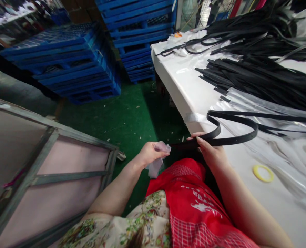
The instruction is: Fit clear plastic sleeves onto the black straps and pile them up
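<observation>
In the head view, my right hand (pixel 212 151) is closed on a flat black strap (pixel 235 140), thumb on top and fingers beneath. The strap loops back over the white table, and its other end stretches left towards my left hand (pixel 149 154). Between the pinched fingers of that hand is a thin, whitish, crumpled cloth or sheet (pixel 155 168), part of which hangs below. Whether the strap's tip sits inside the folded sheet is hard to make out. Both hands are in front of the red apron (pixel 186 179), beside the table edge.
Piles of black straps (pixel 258 79) lie on the white table (pixel 179 75) at right, with clear plastic sleeves (pixel 279 162) and a yellow ring (pixel 263 173). Blue pallets (pixel 72 65) are stacked beyond the green floor (pixel 127 113). A framed panel (pixel 72 162) stands at left.
</observation>
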Motion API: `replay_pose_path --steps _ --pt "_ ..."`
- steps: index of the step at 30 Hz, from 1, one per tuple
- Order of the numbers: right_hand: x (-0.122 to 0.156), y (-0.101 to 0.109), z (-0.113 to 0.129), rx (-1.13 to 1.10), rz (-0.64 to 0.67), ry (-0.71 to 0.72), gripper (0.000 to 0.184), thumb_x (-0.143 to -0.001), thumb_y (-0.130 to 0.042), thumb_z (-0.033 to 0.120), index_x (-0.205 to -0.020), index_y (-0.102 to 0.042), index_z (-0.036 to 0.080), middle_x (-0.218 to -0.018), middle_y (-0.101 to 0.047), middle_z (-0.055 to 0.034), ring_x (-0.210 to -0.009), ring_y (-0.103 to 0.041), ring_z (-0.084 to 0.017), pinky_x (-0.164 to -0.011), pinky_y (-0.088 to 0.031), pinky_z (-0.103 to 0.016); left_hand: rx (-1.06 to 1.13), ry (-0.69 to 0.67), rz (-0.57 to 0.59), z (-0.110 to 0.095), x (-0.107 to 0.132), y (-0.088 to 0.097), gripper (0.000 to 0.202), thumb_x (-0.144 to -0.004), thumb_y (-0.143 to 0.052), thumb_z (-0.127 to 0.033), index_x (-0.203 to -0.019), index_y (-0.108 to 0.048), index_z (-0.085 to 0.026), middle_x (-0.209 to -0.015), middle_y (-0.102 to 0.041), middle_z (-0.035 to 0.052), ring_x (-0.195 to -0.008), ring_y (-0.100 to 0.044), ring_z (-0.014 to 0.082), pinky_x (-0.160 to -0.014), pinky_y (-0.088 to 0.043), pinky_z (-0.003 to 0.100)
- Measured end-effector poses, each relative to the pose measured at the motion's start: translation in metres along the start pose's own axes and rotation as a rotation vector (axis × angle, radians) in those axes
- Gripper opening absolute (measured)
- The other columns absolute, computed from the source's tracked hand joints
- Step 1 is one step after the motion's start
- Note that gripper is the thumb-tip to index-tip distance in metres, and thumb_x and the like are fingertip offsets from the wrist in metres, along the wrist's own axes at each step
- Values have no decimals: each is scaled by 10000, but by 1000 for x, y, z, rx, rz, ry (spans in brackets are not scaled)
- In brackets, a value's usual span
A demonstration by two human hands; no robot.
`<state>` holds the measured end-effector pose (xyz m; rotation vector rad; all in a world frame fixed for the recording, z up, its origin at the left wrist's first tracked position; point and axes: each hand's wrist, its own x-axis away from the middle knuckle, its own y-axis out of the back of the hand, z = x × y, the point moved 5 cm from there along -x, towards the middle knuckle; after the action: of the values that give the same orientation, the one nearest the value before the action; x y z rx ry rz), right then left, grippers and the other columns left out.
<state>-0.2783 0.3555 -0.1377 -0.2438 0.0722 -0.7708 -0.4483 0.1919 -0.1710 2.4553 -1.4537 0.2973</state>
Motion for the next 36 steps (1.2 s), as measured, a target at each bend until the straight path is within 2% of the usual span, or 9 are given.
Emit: replay_pose_path --steps 3,8,12,17,20,25,30,34,36 --pt "5 -1 4 12 34 4 245 -863 -657 382 -1059 -676 236 -985 -730 -54 -913 -685 -228 -841 -552 -375 30 -80 5 0 -2 -2 266 -598 -863 -304 -688 -681 -132 -715 -695 23 -688 -642 146 -672 -478 244" --pt "6 2 6 -5 39 -25 246 -864 -658 378 -1051 -678 219 -989 -733 -66 -872 -693 -232 -718 -561 -333 25 -189 19 -5 1 -3 277 -602 -869 -301 -650 -654 -134 -717 -689 32 -716 -653 157 -708 -501 261" --pt "8 -4 9 -42 82 -39 238 -857 -664 380 -1024 -687 211 -975 -732 -71 -836 -690 -218 -700 -561 -323 -92 -221 54 -8 3 -6 218 -630 -852 -272 -693 -695 -136 -780 -714 61 -760 -671 180 -720 -508 266" --pt "9 -11 7 -21 121 -40 242 -854 -668 388 -1015 -692 210 -969 -726 -68 -861 -685 -218 -729 -571 -334 -135 -227 83 -12 4 -9 211 -642 -835 -283 -665 -688 -134 -743 -692 58 -716 -657 177 -667 -494 256" --pt "8 -16 4 32 161 -68 261 -851 -668 405 -1012 -701 202 -975 -723 -66 -850 -686 -207 -722 -580 -322 -180 -209 113 -16 5 -13 246 -651 -828 -325 -696 -692 -125 -726 -662 43 -684 -630 161 -615 -464 233" --pt "8 -29 -3 86 212 -174 357 -792 -702 479 -956 -730 163 -846 -718 -63 -716 -681 -189 -655 -600 -323 -250 -158 209 -15 7 -21 381 -621 -835 -454 -728 -700 -114 -689 -624 17 -616 -559 128 -551 -397 216" --pt "10 -24 -3 115 147 -158 388 -772 -709 502 -980 -738 176 -898 -728 -65 -789 -693 -207 -702 -609 -333 -221 -32 256 -7 6 -24 397 -632 -809 -481 -708 -661 -120 -621 -583 -16 -565 -512 109 -529 -361 209" --pt "13 -19 -5 114 245 -260 448 -785 -697 508 -1086 -712 176 -951 -739 -84 -835 -711 -237 -717 -613 -356 -286 23 318 -7 8 -26 365 -653 -775 -456 -630 -615 -128 -579 -564 -21 -546 -492 108 -510 -329 204" --pt "15 -19 -2 116 274 -258 469 -801 -680 511 -1138 -695 185 -1000 -735 -92 -871 -710 -246 -704 -611 -348 -270 33 350 -8 8 -28 375 -666 -758 -471 -614 -607 -132 -584 -571 -16 -552 -492 110 -518 -336 205"
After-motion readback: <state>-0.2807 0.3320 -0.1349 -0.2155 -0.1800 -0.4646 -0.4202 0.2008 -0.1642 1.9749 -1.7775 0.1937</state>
